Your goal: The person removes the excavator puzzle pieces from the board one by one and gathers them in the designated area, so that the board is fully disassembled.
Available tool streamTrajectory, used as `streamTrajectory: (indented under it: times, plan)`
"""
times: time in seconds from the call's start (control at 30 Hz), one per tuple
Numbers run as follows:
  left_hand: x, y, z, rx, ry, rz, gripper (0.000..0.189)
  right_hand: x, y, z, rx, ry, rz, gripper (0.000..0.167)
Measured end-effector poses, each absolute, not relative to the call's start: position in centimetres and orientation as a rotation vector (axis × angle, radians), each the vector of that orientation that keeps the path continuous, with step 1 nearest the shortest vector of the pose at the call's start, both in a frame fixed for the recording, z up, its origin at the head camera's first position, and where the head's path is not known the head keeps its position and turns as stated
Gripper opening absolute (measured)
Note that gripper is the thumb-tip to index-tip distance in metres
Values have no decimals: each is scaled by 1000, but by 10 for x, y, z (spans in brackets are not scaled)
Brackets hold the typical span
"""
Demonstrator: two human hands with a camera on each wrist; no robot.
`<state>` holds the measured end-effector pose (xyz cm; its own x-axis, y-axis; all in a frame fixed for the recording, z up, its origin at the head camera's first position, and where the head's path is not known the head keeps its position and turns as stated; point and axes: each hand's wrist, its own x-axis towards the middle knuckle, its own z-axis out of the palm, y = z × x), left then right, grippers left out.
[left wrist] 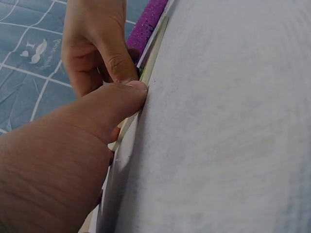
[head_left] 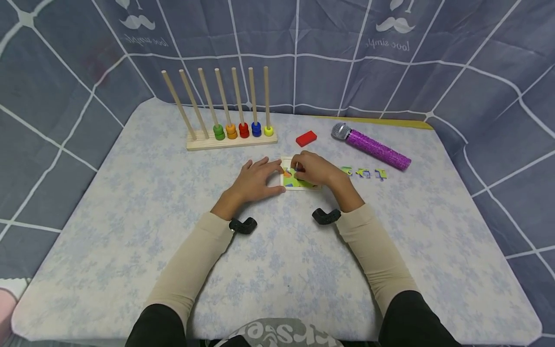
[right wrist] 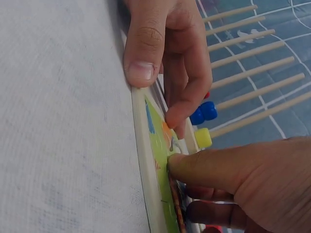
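A small jigsaw puzzle board (head_left: 288, 180) with a pale wooden rim and a green picture lies on the table. My left hand (head_left: 257, 180) holds its left side, thumb at the near corner and fingers at the far one. In the right wrist view the left thumb (right wrist: 142, 68) presses the rim and a fingertip touches the picture by an orange patch. Over the board, my right hand (head_left: 315, 168) pinches a puzzle piece, mostly hidden by the fingers. Its thumb (right wrist: 182, 165) lies low against the picture. Several loose puzzle pieces (head_left: 363, 173) lie in a row right of this hand.
A wooden peg rack (head_left: 234, 142) with colored beads stands at the back left. Behind the board lies a red block (head_left: 306, 138). A glittery purple microphone (head_left: 377, 148) lies at the back right. The patterned tablecloth (head_left: 277, 260) covers the near side, with curtain walls around.
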<state>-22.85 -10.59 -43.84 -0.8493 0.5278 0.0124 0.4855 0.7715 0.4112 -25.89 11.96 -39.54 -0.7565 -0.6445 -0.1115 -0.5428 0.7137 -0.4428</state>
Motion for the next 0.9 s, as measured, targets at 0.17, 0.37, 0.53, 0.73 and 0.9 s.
streamTrajectory:
  times: [0.17, 0.37, 0.53, 0.73, 0.9]
  plan:
    - [-228, -107, -438, 810, 2858, 646, 51, -260, 119, -395, -965, 2648, -624, 19]
    - [-227, -107, -437, 816, 2859, 651, 51, -265, 125, -397, -991, 2611, -675, 21]
    - [-227, -106, -435, 815, 2859, 654, 50, -268, 127, -398, -1008, 2607, -706, 20]
    - [-228, -106, -437, 808, 2854, 656, 51, -268, 124, -402, -1045, 2660, -660, 17]
    - [-227, -106, -437, 797, 2850, 656, 51, -270, 126, -402, -1058, 2702, -681, 23]
